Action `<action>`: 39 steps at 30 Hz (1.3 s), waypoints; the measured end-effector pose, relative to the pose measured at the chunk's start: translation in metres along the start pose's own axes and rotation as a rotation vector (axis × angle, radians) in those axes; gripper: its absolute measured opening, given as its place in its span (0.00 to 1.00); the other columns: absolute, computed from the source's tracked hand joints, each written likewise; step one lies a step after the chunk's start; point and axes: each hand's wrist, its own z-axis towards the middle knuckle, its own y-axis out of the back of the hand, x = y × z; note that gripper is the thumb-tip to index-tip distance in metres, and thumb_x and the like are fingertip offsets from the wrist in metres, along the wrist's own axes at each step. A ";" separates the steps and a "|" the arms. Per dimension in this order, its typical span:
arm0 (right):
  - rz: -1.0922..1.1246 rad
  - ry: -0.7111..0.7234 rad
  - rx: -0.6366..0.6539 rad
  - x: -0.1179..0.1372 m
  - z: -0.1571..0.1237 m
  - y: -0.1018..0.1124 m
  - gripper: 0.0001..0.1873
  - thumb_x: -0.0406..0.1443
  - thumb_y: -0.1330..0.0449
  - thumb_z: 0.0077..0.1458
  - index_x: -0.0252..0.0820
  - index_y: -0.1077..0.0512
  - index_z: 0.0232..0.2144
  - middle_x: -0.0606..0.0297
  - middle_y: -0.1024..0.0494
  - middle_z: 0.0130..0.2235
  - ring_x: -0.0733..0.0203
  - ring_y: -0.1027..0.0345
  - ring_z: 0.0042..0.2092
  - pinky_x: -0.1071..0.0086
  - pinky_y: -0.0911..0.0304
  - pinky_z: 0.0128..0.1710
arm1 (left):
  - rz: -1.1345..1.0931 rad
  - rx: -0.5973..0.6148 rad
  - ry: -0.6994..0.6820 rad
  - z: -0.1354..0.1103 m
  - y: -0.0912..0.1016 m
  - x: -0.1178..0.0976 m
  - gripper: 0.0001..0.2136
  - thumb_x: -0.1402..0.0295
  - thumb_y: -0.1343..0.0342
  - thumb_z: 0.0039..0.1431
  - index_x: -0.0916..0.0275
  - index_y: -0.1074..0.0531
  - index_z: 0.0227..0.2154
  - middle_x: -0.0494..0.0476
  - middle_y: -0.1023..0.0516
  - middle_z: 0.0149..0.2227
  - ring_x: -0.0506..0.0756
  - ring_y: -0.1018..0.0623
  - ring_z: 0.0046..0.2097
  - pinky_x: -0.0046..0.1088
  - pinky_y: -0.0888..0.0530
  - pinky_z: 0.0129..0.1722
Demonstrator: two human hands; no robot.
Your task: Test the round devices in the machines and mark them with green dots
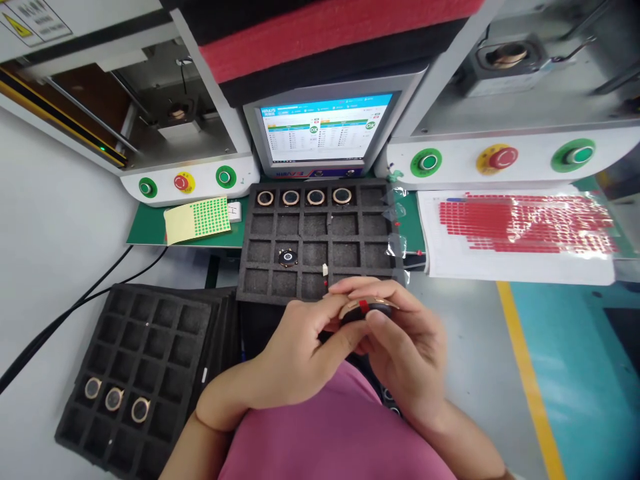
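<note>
Between my two hands is a round watch case (354,313) with a gold edge, a dark face and a small red sticker (364,306) on its side. My left hand (305,347) grips its left side between thumb and fingers. On the right side, the thumb of my right hand (407,340) presses near the sticker while the fingers curl behind. Just beyond my hands lies a black foam tray (345,253). Its far row holds several gold-rimmed watch cases (291,198), and one dark watch case (289,257) sits face-down or back-up, I cannot tell which, nearer me.
At lower left, stacked foam trays (165,347) hold three watch cases (114,399). Red sticker strips (520,223) lie on white paper at right; a green-dot sticker sheet (197,220) is at left. Behind stand a monitor (325,130) and two machines with green buttons (429,162) and red emergency stops (503,157).
</note>
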 end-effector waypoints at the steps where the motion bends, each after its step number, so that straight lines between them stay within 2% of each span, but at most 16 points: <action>1: -0.019 0.022 -0.014 0.000 0.000 0.000 0.06 0.35 0.42 0.61 0.45 0.24 0.37 0.62 0.22 0.43 0.63 0.27 0.35 0.69 0.29 0.33 | 0.056 -0.009 -0.024 -0.001 0.000 0.000 0.13 0.62 0.49 0.67 0.62 0.23 0.43 0.54 0.22 0.30 0.52 0.25 0.30 0.26 0.29 0.32; 4: -0.027 0.095 -0.038 -0.005 0.002 -0.003 0.06 0.35 0.42 0.62 0.45 0.24 0.36 0.62 0.22 0.41 0.59 0.26 0.40 0.64 0.28 0.40 | 0.176 -0.021 -0.094 -0.001 0.001 0.001 0.12 0.65 0.50 0.68 0.63 0.25 0.46 0.55 0.20 0.34 0.52 0.23 0.32 0.27 0.28 0.35; 9: 0.016 0.224 -0.067 -0.017 0.005 -0.008 0.06 0.35 0.42 0.62 0.46 0.24 0.36 0.63 0.23 0.39 0.58 0.26 0.40 0.62 0.28 0.41 | 0.286 -0.031 -0.239 -0.001 0.002 0.006 0.09 0.72 0.51 0.67 0.65 0.27 0.44 0.57 0.19 0.39 0.50 0.22 0.33 0.25 0.26 0.35; 14: 0.065 0.211 -0.026 -0.023 0.010 -0.009 0.06 0.36 0.41 0.61 0.47 0.23 0.37 0.64 0.23 0.40 0.58 0.26 0.41 0.60 0.28 0.44 | 0.352 -0.080 -0.330 0.001 0.004 0.013 0.07 0.72 0.51 0.68 0.64 0.29 0.44 0.54 0.20 0.36 0.49 0.22 0.33 0.22 0.26 0.35; 16: 0.088 0.205 -0.050 -0.024 0.012 -0.009 0.06 0.37 0.41 0.61 0.46 0.23 0.36 0.64 0.22 0.40 0.59 0.26 0.41 0.61 0.28 0.45 | 0.394 -0.095 -0.373 0.003 0.003 0.015 0.07 0.72 0.51 0.68 0.64 0.29 0.43 0.54 0.20 0.35 0.49 0.22 0.33 0.22 0.26 0.35; 21: 0.179 0.179 -0.075 -0.020 0.013 -0.014 0.07 0.32 0.42 0.59 0.45 0.23 0.33 0.66 0.25 0.37 0.61 0.26 0.39 0.59 0.25 0.46 | 0.520 -0.161 -0.483 0.006 0.001 0.020 0.08 0.70 0.53 0.69 0.65 0.29 0.39 0.54 0.22 0.32 0.50 0.23 0.30 0.24 0.27 0.32; 24: 0.207 0.252 -0.051 -0.015 0.012 -0.017 0.07 0.30 0.43 0.58 0.44 0.25 0.33 0.67 0.26 0.36 0.63 0.28 0.38 0.57 0.24 0.48 | 0.552 -0.167 -0.618 0.006 0.000 0.020 0.10 0.69 0.55 0.70 0.66 0.29 0.39 0.55 0.22 0.31 0.50 0.23 0.31 0.24 0.26 0.33; 27: 0.195 0.361 -0.019 -0.013 0.013 -0.020 0.07 0.30 0.43 0.58 0.43 0.25 0.33 0.66 0.27 0.35 0.64 0.32 0.38 0.57 0.24 0.49 | 0.578 -0.161 -0.712 0.006 -0.001 0.020 0.11 0.69 0.57 0.71 0.68 0.30 0.44 0.59 0.21 0.35 0.52 0.21 0.37 0.24 0.24 0.38; 32: 0.176 0.427 -0.015 -0.017 0.016 -0.021 0.07 0.30 0.44 0.60 0.44 0.26 0.35 0.66 0.28 0.35 0.65 0.33 0.36 0.58 0.23 0.47 | 0.587 -0.169 -0.721 0.006 0.000 0.022 0.11 0.70 0.57 0.71 0.68 0.31 0.46 0.60 0.20 0.37 0.52 0.20 0.39 0.24 0.23 0.40; 39: 0.151 0.353 0.069 -0.015 0.016 -0.016 0.07 0.39 0.42 0.61 0.44 0.26 0.39 0.64 0.28 0.39 0.61 0.30 0.40 0.55 0.24 0.48 | 0.558 -0.171 -0.676 0.006 0.003 0.020 0.12 0.66 0.56 0.71 0.64 0.29 0.43 0.55 0.21 0.33 0.51 0.22 0.33 0.24 0.25 0.36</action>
